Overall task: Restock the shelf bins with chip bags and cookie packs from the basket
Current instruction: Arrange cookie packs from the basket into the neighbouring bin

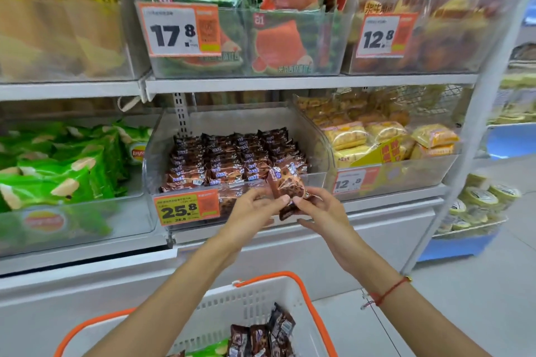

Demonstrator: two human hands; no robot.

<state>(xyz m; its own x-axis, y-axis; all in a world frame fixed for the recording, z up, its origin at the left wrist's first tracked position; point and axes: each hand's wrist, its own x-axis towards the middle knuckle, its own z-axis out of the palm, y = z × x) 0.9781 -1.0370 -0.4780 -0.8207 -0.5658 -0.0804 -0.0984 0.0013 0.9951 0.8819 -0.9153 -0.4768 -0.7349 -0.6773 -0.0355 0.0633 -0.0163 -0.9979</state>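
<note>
brown cookie pack (pixel 285 187), green chip bags (pixel 63 171), orange-handled white basket (pixel 261 298)

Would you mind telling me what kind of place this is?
Most likely a shop's snack aisle: clear shelf bins full of packaged snacks, orange price tags, and a shopping basket on the floor.

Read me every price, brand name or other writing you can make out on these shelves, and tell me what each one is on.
"17.8": orange price tag, upper watermelon-print bag bin.
"12.8": price tag, upper right bin.
"25.8": price tag, cookie pack bin.
"12.8": price tag, yellow cake bin.
"Lay's": green chip bag, left bin.
Chinese print on the bags, small print on the tags and the held cookie pack are too blurred to read.
</note>
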